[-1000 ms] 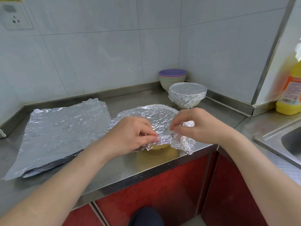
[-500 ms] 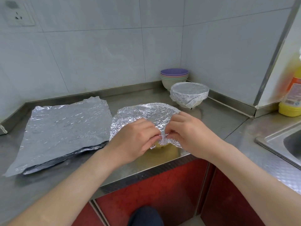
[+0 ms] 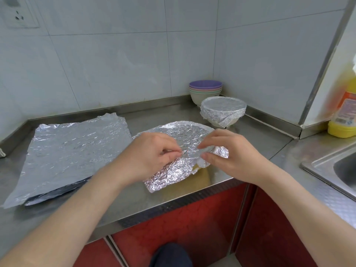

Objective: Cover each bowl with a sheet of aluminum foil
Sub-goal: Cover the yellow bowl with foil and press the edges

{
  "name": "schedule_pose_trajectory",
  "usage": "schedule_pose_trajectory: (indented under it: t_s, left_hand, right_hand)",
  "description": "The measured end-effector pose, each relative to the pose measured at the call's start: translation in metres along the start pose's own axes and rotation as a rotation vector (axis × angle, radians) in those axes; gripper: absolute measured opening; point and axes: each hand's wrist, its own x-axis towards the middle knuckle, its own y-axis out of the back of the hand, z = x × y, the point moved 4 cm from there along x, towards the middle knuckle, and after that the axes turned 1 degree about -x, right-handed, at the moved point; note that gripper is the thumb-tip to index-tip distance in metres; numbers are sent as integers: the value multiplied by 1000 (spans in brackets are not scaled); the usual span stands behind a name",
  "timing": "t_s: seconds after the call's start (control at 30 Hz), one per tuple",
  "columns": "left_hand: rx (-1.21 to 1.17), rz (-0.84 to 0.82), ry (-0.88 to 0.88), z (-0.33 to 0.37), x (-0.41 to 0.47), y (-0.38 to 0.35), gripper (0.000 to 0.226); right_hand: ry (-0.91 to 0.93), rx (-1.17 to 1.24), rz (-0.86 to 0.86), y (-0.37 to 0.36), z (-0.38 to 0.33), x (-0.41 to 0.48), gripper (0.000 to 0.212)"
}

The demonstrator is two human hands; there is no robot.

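A yellow bowl (image 3: 196,167) sits near the counter's front edge, almost hidden under a crinkled foil sheet (image 3: 181,135) draped over its top. My left hand (image 3: 148,155) pinches the foil at the near rim. My right hand (image 3: 229,153) grips the foil's right edge between thumb and fingers. Behind, a white bowl (image 3: 223,112) stands wrapped in foil. A stack of uncovered bowls (image 3: 205,90), purple on top, is in the corner. A pile of flat foil sheets (image 3: 73,151) lies at the left.
The steel counter (image 3: 265,135) ends at a red cabinet front (image 3: 183,224). A sink (image 3: 341,168) is at the right, with a yellow detergent bottle (image 3: 344,112) behind it. Tiled walls close the back and right. A wall socket (image 3: 18,14) is upper left.
Both hands were pressed together at the near rim; they have drawn apart, the right hand shifting right along the foil's edge. A loose foil flap now hangs at the front left.
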Motion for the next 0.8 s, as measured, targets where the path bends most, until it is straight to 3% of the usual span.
schedule_pose_trajectory:
  t_s: [0.2,0.5,0.8]
  left_hand:
    - [-14,-39,-12,-5,-6,-9,15]
    - [162,14,-158,-2,-10,-15,34]
    - [123,81,-98,15,-8,-28,25]
  right_hand:
    - [-17,2,-26,-17,-9,4,8]
    - [63,-71,-14,-21,-10,7,8]
    - [-82,67,-252,8,-5,14,9]
